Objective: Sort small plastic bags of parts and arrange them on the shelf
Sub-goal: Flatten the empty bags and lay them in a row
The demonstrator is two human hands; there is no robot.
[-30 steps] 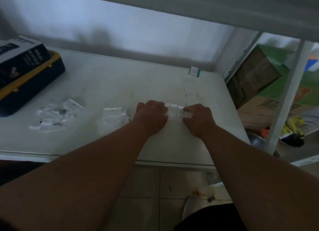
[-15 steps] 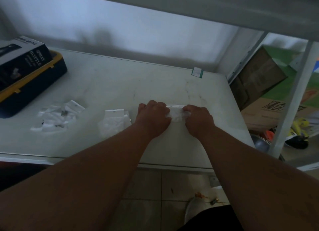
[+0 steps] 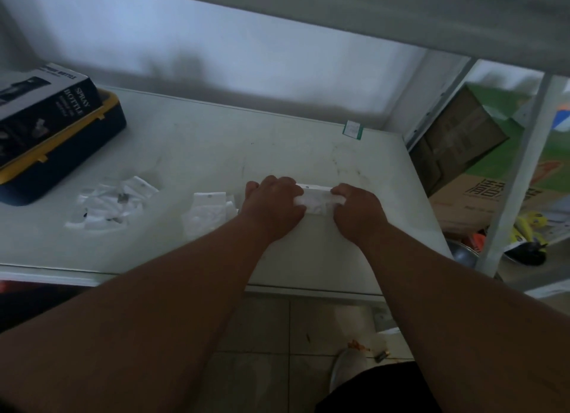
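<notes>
On the white shelf (image 3: 277, 141), both my hands hold a small stack of clear plastic bags (image 3: 317, 198). My left hand (image 3: 273, 204) grips its left end with curled fingers. My right hand (image 3: 359, 210) grips the right end the same way. The fingers hide most of the stack. A second pile of bags (image 3: 209, 210) lies just left of my left hand. Farther left a loose heap of bags with dark parts (image 3: 111, 206) is spread out.
A dark blue and yellow case (image 3: 71, 153) sits at the shelf's left, with a black spray-bottle box (image 3: 40, 104) on top. A small green-edged label (image 3: 353, 129) stands at the back right. Cardboard boxes (image 3: 456, 147) and a white upright post (image 3: 518, 172) stand beyond the shelf's right edge.
My hands have drawn a little closer together around the stack of bags, squaring it. The other piles have not moved.
</notes>
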